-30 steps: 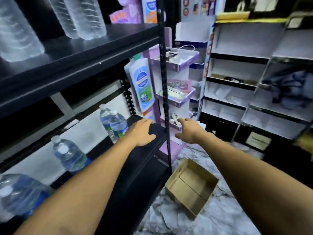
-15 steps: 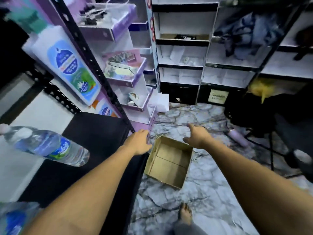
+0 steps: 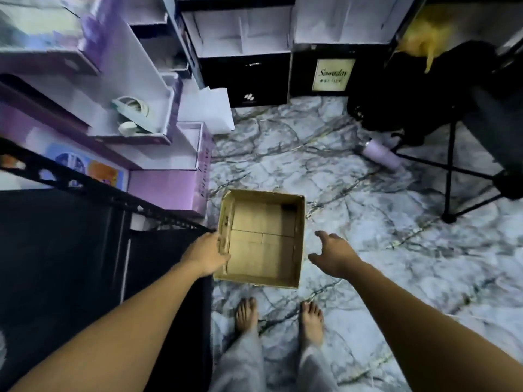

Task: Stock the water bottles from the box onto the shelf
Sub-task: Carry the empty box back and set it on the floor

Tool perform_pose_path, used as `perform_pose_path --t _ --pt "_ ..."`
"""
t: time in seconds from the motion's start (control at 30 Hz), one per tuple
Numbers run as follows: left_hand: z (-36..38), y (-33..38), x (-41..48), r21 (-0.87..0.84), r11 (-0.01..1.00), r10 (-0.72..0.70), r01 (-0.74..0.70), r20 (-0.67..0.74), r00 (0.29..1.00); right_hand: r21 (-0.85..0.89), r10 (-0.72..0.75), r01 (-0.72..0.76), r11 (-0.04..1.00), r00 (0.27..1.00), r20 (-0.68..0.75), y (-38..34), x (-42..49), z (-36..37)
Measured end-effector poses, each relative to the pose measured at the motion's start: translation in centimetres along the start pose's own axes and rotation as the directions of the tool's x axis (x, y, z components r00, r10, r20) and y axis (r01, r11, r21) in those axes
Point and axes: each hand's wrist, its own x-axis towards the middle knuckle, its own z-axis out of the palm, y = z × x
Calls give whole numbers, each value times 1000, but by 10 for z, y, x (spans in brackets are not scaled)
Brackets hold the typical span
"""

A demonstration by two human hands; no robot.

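Observation:
An open brown cardboard box [image 3: 263, 241] lies on the marble floor in front of my bare feet, and its inside shows no bottles. My left hand [image 3: 206, 257] is at the box's left wall, fingers touching or curling over that edge. My right hand [image 3: 332, 254] hovers just right of the box with fingers spread, holding nothing. The black metal shelf [image 3: 70, 236] fills the lower left. No water bottles are in view.
A purple-and-white cardboard display stand [image 3: 158, 154] stands left of the box. Black-and-white shelving units [image 3: 260, 75] line the back. A lilac flask [image 3: 382, 154] lies on the floor by a black folding chair [image 3: 467, 137] at right. My feet [image 3: 278, 321] stand just behind the box.
My view has swung down from the shelf to the floor. Both hands dropped toward the box, the left reaching its left wall and the right coming beside its right wall. The bottles left the view.

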Motion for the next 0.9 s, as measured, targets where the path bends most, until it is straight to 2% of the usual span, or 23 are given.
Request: perform_pose_path --t 0.23,0.5,0.63,0.8,0.9 --pt "86 -57 104 11 995 -97 97 85 992 32 94 -96 995 993 74 38 106 92" --pt "153 -97 198 -120 966 -235 229 -46 971 157 215 -217 964 976 28 59 202 170" --pt "166 -108 223 -170 961 -232 217 -78 969 240 248 -238 941 969 -14 60 223 195" --pt "173 -112 231 -135 973 -205 186 -146 968 343 281 -241 908 957 -73 60 227 207" --pt "170 -107 229 -118 973 -214 198 -139 967 383 280 -232 894 957 -73 59 222 201"
